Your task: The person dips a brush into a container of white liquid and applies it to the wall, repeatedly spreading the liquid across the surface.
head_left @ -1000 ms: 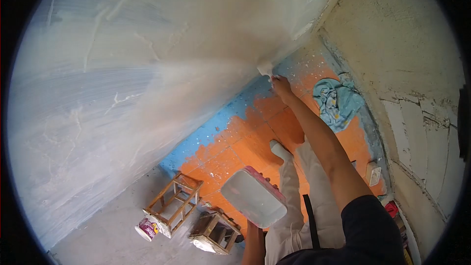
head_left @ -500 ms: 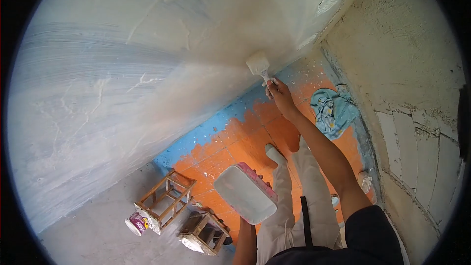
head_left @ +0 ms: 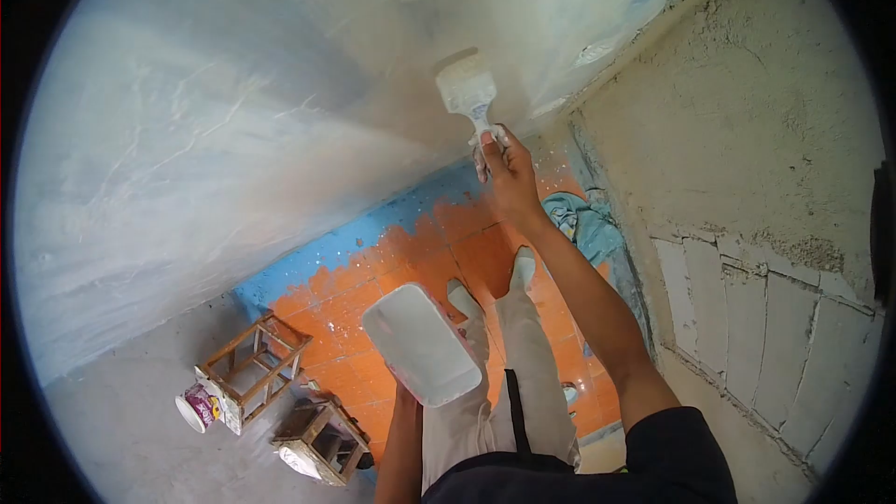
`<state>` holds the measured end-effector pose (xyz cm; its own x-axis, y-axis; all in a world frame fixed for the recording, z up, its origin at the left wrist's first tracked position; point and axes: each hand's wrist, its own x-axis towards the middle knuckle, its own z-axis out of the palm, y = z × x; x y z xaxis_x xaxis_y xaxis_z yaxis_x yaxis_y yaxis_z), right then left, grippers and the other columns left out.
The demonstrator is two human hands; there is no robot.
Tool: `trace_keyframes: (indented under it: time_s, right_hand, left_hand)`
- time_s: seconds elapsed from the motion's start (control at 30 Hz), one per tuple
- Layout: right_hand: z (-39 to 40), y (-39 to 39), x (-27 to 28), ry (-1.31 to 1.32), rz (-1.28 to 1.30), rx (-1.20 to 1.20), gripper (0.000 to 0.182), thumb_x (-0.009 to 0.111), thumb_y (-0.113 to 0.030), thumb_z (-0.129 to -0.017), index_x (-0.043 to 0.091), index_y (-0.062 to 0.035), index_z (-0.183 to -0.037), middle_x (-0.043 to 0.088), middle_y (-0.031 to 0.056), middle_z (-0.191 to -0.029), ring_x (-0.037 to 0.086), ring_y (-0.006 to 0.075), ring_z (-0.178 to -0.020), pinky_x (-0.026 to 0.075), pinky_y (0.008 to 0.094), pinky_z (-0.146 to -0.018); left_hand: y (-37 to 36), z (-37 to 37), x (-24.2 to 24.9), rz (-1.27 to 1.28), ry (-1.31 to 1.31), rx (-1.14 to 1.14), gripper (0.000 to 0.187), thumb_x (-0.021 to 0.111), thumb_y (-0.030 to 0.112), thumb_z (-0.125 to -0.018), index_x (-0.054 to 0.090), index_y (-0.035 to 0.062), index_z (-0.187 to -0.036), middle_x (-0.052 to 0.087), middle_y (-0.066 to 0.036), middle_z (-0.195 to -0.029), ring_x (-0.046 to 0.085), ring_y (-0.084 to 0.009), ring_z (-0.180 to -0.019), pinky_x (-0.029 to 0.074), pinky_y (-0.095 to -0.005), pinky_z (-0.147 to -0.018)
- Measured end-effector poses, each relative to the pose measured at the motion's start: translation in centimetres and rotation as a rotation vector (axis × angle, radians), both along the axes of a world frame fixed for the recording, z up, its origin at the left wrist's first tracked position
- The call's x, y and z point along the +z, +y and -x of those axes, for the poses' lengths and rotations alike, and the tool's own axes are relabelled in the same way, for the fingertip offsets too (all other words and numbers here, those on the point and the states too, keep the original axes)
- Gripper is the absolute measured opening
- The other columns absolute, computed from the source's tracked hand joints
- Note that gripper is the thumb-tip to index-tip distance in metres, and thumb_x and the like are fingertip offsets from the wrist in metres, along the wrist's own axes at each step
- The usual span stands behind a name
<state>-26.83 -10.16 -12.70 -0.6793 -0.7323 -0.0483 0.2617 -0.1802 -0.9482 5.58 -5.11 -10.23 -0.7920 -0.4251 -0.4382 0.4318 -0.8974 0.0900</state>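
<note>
Wide white-bristled paintbrush [head_left: 467, 86] pressed on whitewashed wall [head_left: 233, 131], right hand [head_left: 509, 173] grip clamped on handle. Left hand, mostly hidden, holds white rectangular paint tub [head_left: 422, 343] from beneath. Wall mostly coated; streaky patches remain.

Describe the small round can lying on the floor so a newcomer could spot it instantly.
Start at the grey concrete floor at lower left, beside the orange and blue painted patch. Two small wooden-frame stools stand there; the small round can lies on its side against the left one. Its pink and white label sets it apart from the bare wood.
</note>
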Motion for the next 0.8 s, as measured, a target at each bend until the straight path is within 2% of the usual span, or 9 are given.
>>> trace_keyframes:
  time_s: [0.07,0.2,0.23,0.33,0.43,0.5,0.6,0.67,0.8]
  right_hand:
    - [0.0,-0.2,-4.0,-0.017,-0.042,-0.02,0.023,0.049,-0.021,-0.111,0.059,-0.0016,-0.102,0.048,-0.0015,-0.07,0.046,0.0082,-0.061,0.041,0.027,-0.058]
    - [0.8,-0.1,-17.6,-0.157,-0.348,-0.053,0.026,0.054,-0.025,-0.11,0.062,-0.0034,-0.097,0.052,-0.0001,-0.07,0.048,0.0095,-0.062,0.041,0.0273,-0.059]
    - [0.6,-0.1,-18.1,-0.218,-0.441,-0.051,0.028,0.055,-0.027,-0.109,0.062,-0.0042,-0.096,0.054,0.0003,-0.07,0.049,0.0099,-0.064,0.041,0.0273,-0.06]
    - [0.8,0.0,-14.2,-0.139,-0.477,-0.03,0.028,0.058,-0.027,-0.108,0.065,-0.0043,-0.094,0.054,-0.0004,-0.07,0.05,0.0099,-0.064,0.04,0.0263,-0.061]
    - [0.7,0.0,-3.6,-0.105,-0.183,-0.043,0.025,0.057,-0.027,-0.108,0.065,-0.006,-0.097,0.053,-0.002,-0.071,0.05,0.0092,-0.064,0.039,0.0259,-0.062]
    - [-0.1,0.0,3.1,-0.074,-0.056,-0.093,0.025,0.056,-0.027,-0.109,0.065,-0.007,-0.097,0.053,-0.0026,-0.071,0.05,0.0087,-0.065,0.039,0.0258,-0.062]
    - [-1.2,-0.8,5.8,-0.007,0.042,-0.188,0.024,0.054,-0.026,-0.11,0.064,-0.0087,-0.097,0.054,-0.0028,-0.071,0.049,0.0081,-0.063,0.038,0.0257,-0.06]
    - [-0.7,-1.2,2.3,-0.003,-0.072,-0.152,0.028,0.054,-0.028,-0.11,0.063,-0.006,-0.095,0.054,-0.0013,-0.07,0.05,0.009,-0.063,0.04,0.0268,-0.06]
    - [0.0,-0.6,-11.4,-0.083,-0.442,-0.035,0.03,0.055,-0.027,-0.11,0.063,-0.0054,-0.091,0.054,-0.0008,-0.069,0.05,0.0096,-0.062,0.039,0.0265,-0.058]
  left_hand:
    - [0.6,-2.0,-2.3,0.109,-0.018,-0.078,0.105,0.071,0.07,-0.081,0.032,0.0117,-0.159,0.05,-0.017,-0.15,0.056,-0.0385,-0.131,0.046,-0.0604,-0.111]
    - [0.8,-3.1,-2.7,0.048,-0.122,-0.072,0.095,0.066,0.067,-0.087,0.036,0.0114,-0.157,0.053,-0.016,-0.146,0.059,-0.0359,-0.129,0.048,-0.0595,-0.11]
    - [1.1,-4.1,-4.3,0.038,-0.172,-0.058,0.091,0.065,0.066,-0.089,0.037,0.0114,-0.157,0.054,-0.015,-0.145,0.06,-0.0355,-0.128,0.048,-0.0593,-0.11]
    - [2.0,-6.6,-6.6,0.001,-0.277,0.018,0.083,0.062,0.062,-0.093,0.041,0.0106,-0.154,0.057,-0.014,-0.142,0.062,-0.0358,-0.125,0.05,-0.0597,-0.107]
    - [3.5,-9.2,-9.9,-0.022,-0.291,0.066,0.079,0.058,0.061,-0.095,0.043,0.0094,-0.152,0.058,-0.016,-0.141,0.064,-0.0379,-0.122,0.051,-0.0603,-0.104]
    - [3.8,-9.6,-10.0,-0.041,-0.282,0.073,0.079,0.055,0.062,-0.096,0.044,0.0088,-0.152,0.059,-0.018,-0.14,0.064,-0.0395,-0.121,0.052,-0.0607,-0.103]
    - [2.8,-8.7,-8.2,-0.046,-0.249,0.068,0.079,0.05,0.064,-0.096,0.044,0.0079,-0.152,0.06,-0.02,-0.139,0.065,-0.0413,-0.12,0.054,-0.0607,-0.1]
    - [2.7,-9.6,-9.3,-0.025,-0.236,0.082,0.08,0.048,0.065,-0.097,0.044,0.0072,-0.152,0.06,-0.021,-0.139,0.065,-0.0417,-0.12,0.055,-0.0599,-0.099]
    - [2.3,-11.6,-12.4,0.005,-0.302,0.124,0.083,0.047,0.067,-0.097,0.043,0.0058,-0.152,0.059,-0.023,-0.14,0.065,-0.0434,-0.119,0.056,-0.058,-0.098]
